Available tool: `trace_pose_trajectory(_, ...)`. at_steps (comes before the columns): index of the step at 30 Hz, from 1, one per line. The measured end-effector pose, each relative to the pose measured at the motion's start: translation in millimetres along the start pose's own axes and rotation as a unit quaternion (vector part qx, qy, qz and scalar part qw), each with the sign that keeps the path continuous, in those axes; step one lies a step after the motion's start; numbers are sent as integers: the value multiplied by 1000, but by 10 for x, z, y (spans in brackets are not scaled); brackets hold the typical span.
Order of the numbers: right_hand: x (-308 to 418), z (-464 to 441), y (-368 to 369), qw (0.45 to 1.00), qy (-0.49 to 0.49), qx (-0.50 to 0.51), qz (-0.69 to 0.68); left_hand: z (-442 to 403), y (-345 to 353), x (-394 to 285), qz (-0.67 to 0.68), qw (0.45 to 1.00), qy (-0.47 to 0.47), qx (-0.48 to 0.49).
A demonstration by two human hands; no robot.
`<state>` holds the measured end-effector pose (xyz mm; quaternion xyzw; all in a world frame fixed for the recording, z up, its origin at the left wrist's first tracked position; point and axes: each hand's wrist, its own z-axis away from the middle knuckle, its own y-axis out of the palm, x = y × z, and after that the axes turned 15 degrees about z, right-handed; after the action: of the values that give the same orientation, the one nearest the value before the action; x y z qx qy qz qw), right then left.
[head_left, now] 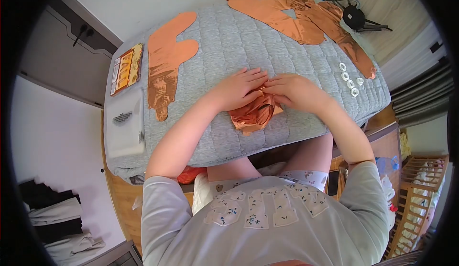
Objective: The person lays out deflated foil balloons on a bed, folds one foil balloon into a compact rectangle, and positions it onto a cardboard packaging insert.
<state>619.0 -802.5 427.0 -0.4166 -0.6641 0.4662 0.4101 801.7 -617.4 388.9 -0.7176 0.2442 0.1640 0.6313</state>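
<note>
A crumpled copper-coloured foil balloon (253, 116) lies bunched up near the front edge of the quilted grey bed. My left hand (243, 89) rests over its upper left part, fingers stretched out and flat. From the other side my right hand (292, 91) lies on its upper right part, fingers extended and their tips close to those of the left. Both palms face down, hiding the top of the foil. Farther left, another copper foil balloon (172, 50) is spread flat and deflated. More flat foil balloons (291, 19) overlap at the far right.
Several small clear rings of tape (350, 84) sit on the right of the bed (215, 41). A printed packet (127, 69) and a translucent plastic bag (125, 125) lie along the left edge. A black router (354, 17) with antennas stands at the back right corner.
</note>
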Motion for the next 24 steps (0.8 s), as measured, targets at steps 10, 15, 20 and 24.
trace_pose_trajectory(10,175,271,325,988,22,-152,14,20,-22,-22,-15,1000,-1,12)
trace_pose_trajectory(15,195,260,264,992,0,-129,-7,25,-22,2,-36,999,7,19)
trace_pose_trajectory(20,245,275,231,990,-28,-137,-3,50,-51,-43,-49,998,21,25)
trace_pose_trajectory(24,228,291,259,993,5,-109,-52,50,-56,-40,-51,998,21,27)
